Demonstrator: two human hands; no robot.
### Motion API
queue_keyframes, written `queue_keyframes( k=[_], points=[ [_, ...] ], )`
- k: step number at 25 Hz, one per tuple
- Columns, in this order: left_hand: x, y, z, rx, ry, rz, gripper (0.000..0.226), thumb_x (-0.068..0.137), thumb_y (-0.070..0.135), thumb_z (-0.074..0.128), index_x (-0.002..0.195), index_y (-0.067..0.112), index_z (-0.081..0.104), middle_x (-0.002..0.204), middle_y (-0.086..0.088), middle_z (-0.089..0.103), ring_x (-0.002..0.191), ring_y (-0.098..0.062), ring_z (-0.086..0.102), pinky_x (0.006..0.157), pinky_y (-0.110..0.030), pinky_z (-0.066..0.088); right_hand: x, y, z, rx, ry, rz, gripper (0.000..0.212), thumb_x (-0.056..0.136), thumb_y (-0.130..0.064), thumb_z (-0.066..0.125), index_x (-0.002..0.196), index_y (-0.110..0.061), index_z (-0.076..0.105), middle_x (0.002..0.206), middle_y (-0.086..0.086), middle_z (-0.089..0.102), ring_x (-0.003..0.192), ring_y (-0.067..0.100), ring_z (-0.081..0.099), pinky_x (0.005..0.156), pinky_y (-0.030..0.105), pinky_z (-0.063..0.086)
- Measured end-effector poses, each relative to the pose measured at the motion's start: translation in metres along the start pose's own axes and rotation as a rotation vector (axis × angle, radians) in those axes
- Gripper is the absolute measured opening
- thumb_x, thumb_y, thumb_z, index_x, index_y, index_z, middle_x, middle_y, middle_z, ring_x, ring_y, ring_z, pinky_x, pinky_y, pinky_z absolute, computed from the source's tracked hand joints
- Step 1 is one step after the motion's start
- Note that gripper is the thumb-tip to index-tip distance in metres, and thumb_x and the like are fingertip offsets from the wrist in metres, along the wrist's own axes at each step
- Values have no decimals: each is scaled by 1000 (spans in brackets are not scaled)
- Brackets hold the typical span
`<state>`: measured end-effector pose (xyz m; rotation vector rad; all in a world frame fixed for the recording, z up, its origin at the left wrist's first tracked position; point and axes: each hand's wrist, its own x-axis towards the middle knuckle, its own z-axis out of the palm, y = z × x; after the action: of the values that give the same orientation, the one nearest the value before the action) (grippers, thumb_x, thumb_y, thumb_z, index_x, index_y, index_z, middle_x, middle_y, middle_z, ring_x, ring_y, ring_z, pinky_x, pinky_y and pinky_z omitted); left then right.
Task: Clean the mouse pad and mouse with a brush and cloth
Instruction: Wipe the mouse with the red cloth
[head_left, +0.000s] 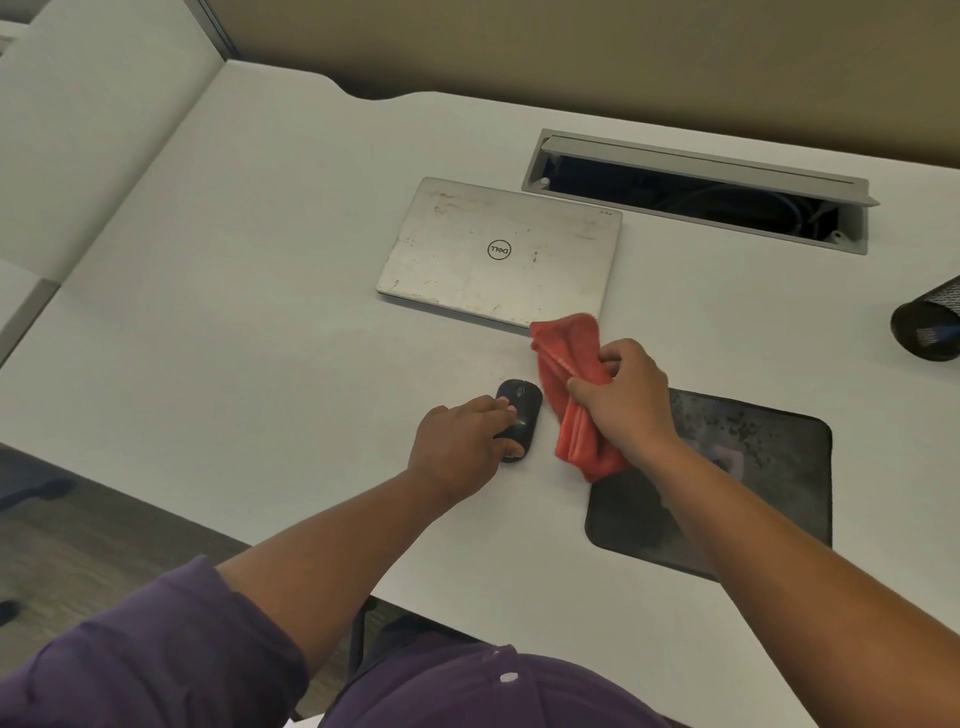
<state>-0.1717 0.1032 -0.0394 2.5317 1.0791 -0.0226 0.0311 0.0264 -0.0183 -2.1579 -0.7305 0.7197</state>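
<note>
A black mouse (525, 402) lies on the white desk (260, 322), left of the mouse pad. My left hand (460, 444) rests on it, with fingers over its top and thumb at its near end. My right hand (621, 397) holds a bunched red cloth (566, 358) just right of the mouse, above the desk. The dark, speckled mouse pad (769, 467) sits at the right, partly hidden by my right forearm. No brush is in view.
A closed silver laptop (498, 249) lies behind the mouse. Behind it is an open cable tray slot (696, 189) in the desk. A black mesh cup (927, 325) lies at the right edge. The desk's near edge runs just in front of my body.
</note>
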Motion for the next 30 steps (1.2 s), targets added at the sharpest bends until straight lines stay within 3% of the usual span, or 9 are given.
queue_keyframes(
  k=[4, 9, 11, 13, 15, 17, 20, 25, 30],
  points=[
    [0, 2, -1, -10, -11, -19, 37, 85, 42, 72, 120, 30, 71, 136, 11, 61, 106, -13, 65, 78, -28, 42, -1, 2, 7, -602, 65, -280, 29, 88, -25, 66, 114, -25, 53, 103, 1, 54, 86, 24, 50, 66, 37, 46],
    [0, 1, -2, -9, -17, -3, 35, 86, 41, 71, 120, 30, 71, 136, 11, 61, 105, -15, 66, 77, -29, 46, -11, 11, 13, -546, -301, -211, 53, 89, -24, 60, 138, -38, 47, 146, 1, 32, 125, 31, 37, 91, 45, 49],
    [0, 1, -2, -14, -24, -12, 36, 87, 41, 70, 122, 31, 70, 137, 13, 59, 107, -13, 64, 78, -28, 46, -6, 8, 8, -579, -389, -175, 60, 90, -18, 55, 143, -44, 42, 142, -1, 34, 120, 29, 42, 91, 42, 48],
    [0, 2, -2, -9, -28, -14, 36, 88, 42, 68, 123, 32, 69, 138, 14, 58, 108, -13, 64, 79, -28, 45, 1, 1, 2, -615, -327, -206, 58, 90, -12, 54, 141, -40, 46, 127, 0, 41, 103, 27, 49, 82, 39, 50],
    [0, 2, -2, -1, -25, -10, 36, 88, 42, 68, 123, 32, 68, 138, 14, 58, 107, -14, 64, 78, -28, 45, 6, -8, -1, -696, -146, -319, 46, 86, -4, 56, 127, -24, 51, 112, 5, 48, 86, 25, 48, 67, 37, 46],
    [0, 2, -2, -2, -17, -4, 36, 88, 41, 69, 122, 31, 69, 136, 14, 60, 104, -14, 65, 75, -27, 45, 5, -18, 4, -701, -111, -365, 26, 82, -1, 56, 102, -16, 49, 98, 7, 53, 79, 26, 49, 61, 36, 38],
    [0, 1, -1, -4, -12, 6, 34, 85, 40, 71, 118, 30, 71, 131, 14, 63, 101, -14, 66, 72, -26, 44, -4, -17, 22, -629, -330, -369, 11, 85, -10, 52, 90, -18, 56, 96, -1, 46, 90, 24, 48, 66, 33, 34],
    [2, 1, -2, 9, -23, 24, 34, 85, 41, 71, 117, 30, 71, 129, 14, 63, 101, -15, 66, 68, -24, 39, 7, -18, 26, -663, -477, -326, 37, 91, -15, 48, 122, -29, 63, 107, 0, 37, 95, 25, 44, 73, 34, 38],
    [4, 2, -5, 43, -38, 27, 31, 86, 43, 69, 115, 31, 70, 124, 16, 63, 97, -14, 65, 66, -25, 38, 16, -39, 22, -732, -593, -324, 21, 88, -11, 51, 95, -25, 65, 108, 2, 48, 89, 24, 56, 68, 31, 43]
  ],
)
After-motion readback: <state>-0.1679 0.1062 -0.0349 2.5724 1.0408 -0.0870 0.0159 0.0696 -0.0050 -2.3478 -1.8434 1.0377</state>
